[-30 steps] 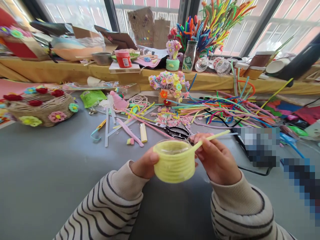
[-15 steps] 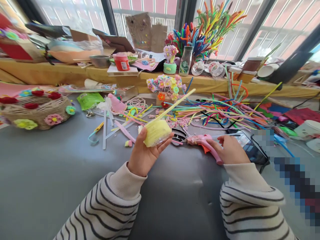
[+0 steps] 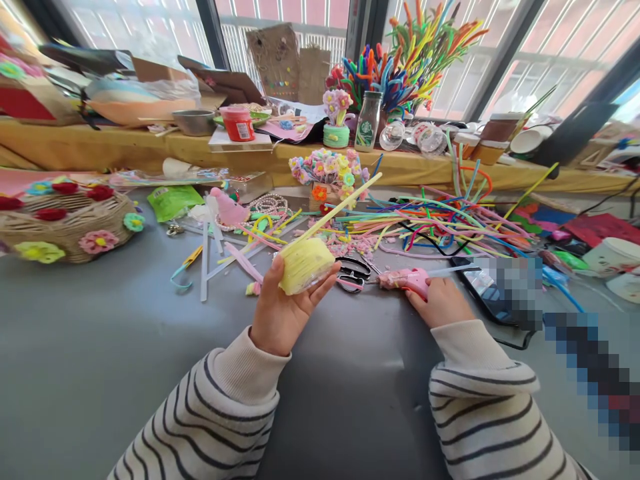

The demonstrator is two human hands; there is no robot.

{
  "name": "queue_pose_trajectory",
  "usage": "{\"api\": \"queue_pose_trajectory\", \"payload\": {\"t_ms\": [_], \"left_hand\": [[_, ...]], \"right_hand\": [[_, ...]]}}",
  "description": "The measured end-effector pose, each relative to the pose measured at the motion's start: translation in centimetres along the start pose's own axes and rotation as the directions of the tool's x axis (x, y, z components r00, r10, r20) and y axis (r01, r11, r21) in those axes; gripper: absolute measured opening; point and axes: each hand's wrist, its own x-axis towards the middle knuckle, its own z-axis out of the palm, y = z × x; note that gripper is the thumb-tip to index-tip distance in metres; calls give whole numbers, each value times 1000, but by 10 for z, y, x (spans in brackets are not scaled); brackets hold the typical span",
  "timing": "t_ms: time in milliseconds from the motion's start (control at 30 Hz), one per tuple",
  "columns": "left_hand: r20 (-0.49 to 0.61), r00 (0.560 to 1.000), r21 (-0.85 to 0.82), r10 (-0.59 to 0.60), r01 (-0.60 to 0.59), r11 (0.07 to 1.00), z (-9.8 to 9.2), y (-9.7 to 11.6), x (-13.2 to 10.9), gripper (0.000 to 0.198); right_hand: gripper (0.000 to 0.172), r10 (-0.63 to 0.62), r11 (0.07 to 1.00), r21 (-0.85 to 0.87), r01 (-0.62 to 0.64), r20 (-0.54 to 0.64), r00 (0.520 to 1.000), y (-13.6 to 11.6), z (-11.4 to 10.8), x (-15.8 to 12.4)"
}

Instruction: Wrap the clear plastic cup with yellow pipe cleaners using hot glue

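A yellow-wrapped cup (image 3: 304, 265), its loose pipe-cleaner end (image 3: 345, 203) pointing far-right, is gripped above the table's middle by the left hand (image 3: 280, 310), while the pink glue gun (image 3: 407, 279) is grasped by the right hand (image 3: 440, 301); gluing seems next, needing the nozzle brought to the wrap.

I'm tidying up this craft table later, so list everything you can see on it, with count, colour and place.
Wrapped cup: one, pale yellow, in the left hand, loose stem sticking up.
Glue gun: one, pink, on the table under the right hand.
Scissors: one pair, black handles, between cup and glue gun.
Fuzzy craft stems: many, mixed colours, heaped right of centre.
Woven basket: one, tan with felt flowers, far left.
Flower bunch: one, pastel, centre back.
Glass bottle: one, clear, on the back shelf.
Red jar: one, back shelf.
Table: one, grey.
Left hand: holding the cup.
Right hand: gripping the glue gun.
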Motion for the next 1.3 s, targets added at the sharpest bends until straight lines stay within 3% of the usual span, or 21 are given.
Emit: {"api": "queue_pose_trajectory", "payload": {"t_ms": [133, 267, 433, 567, 733, 867, 1000, 1300], "left_hand": [[23, 999, 8, -47, 46, 999, 0, 0, -1, 49], [66, 993, 52, -98, 95, 994, -1, -2, -2, 52], [114, 984, 124, -135, 121, 985, -1, -4, -5, 49], [168, 978, 193, -124, 90, 977, -4, -7, -7, 46], [192, 977, 261, -96, 43, 964, -7, -11, -7, 44], [146, 989, 334, -25, -26, 942, -3, -12, -10, 59], [183, 981, 383, 61, -129, 915, -1, -15, -11, 72], [197, 951, 325, 237, -292, 899, 0, -19, -13, 62]], "right_hand": [[35, 76, 996, 51, -73, -53, 996, 0, -12, -1], [49, 165, 980, 134, -144, -163, 973, -4, -25, -5], [71, 149, 920, 391, 2, -357, 922, -14, -31, -12], [81, 143, 890, 448, 92, -465, 874, -21, -28, -18], [75, 124, 895, 420, 148, -555, 823, -27, -25, -27], [74, 96, 893, 415, 174, -555, 827, -31, -26, -33], [69, 82, 886, 418, 202, -569, 818, -32, -27, -35], [42, 125, 783, 569, 252, -541, 832, -36, -30, -40]]}}
